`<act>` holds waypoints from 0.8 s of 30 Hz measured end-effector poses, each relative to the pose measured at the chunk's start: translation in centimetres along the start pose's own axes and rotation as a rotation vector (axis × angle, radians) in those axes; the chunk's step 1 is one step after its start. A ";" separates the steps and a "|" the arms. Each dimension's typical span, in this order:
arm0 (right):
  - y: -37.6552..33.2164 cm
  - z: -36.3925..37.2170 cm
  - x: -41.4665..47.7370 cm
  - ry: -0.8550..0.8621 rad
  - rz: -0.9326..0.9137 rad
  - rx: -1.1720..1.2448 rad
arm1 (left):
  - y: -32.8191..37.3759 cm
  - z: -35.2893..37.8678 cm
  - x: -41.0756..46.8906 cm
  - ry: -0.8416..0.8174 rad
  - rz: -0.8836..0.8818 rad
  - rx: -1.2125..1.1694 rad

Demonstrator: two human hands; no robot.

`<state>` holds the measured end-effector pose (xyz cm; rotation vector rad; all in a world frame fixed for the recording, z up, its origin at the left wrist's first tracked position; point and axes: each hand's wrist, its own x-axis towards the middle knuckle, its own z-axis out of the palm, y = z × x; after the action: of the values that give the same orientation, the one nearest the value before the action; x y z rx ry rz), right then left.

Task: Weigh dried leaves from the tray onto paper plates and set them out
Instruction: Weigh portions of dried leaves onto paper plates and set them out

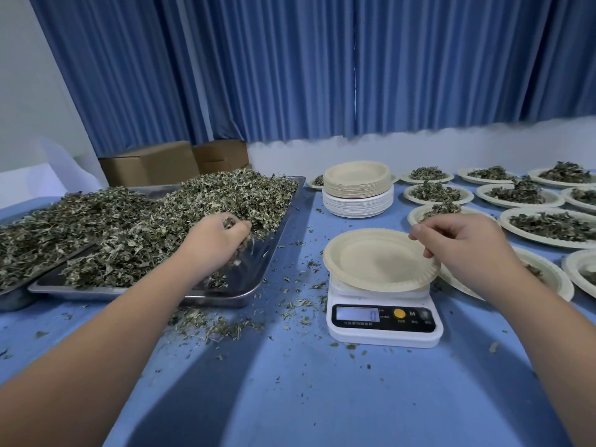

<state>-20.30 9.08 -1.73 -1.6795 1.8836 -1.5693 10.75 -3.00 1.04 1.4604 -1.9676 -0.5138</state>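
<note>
Grey-green dried leaves fill the curled left hand, low in the steel tray. Beside it the right hand hangs loosely curled at the rim of the empty paper plate on the scale (touching or not, I cannot tell). Further right lie filled plates.

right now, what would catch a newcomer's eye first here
The big heap of dried leaves filling the steel tray on the left, with the left hand gripping a handful at its near right edge. Next, the empty paper plate sitting on the white scale at centre, the right hand by its right rim. Rows of leaf-filled plates spread over the right of the blue table.
</note>
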 end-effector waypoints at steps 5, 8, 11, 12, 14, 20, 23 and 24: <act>0.3 0.1 0.2 0.020 0.004 0.020 | 5.6 1.1 0.5 0.014 0.120 -0.228; 0.4 -0.1 0.3 0.040 0.015 0.029 | 8.8 3.3 0.6 -0.026 0.173 -0.365; 0.4 -0.3 0.3 0.061 0.021 0.038 | 11.3 6.3 0.5 -0.060 0.240 -0.403; 0.4 -0.4 0.3 0.064 0.021 0.036 | 11.8 7.4 0.5 -0.074 0.261 -0.411; 0.4 -0.5 0.2 0.067 0.016 0.024 | 12.3 9.1 0.3 -0.121 0.303 -0.386; 0.5 -0.6 0.4 0.073 0.009 0.040 | 11.0 10.9 -0.1 -0.367 0.363 -0.219; 0.7 -0.4 0.4 0.065 0.000 0.031 | 10.3 10.5 -0.4 -0.393 0.388 -0.267; 0.7 -0.4 0.4 0.063 -0.001 0.030 | 10.1 10.2 -0.4 -0.387 0.384 -0.299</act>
<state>-21.17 8.82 -1.94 -1.6376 1.8786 -1.6616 -3.32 -0.06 -0.03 0.8146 -2.2752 -0.9183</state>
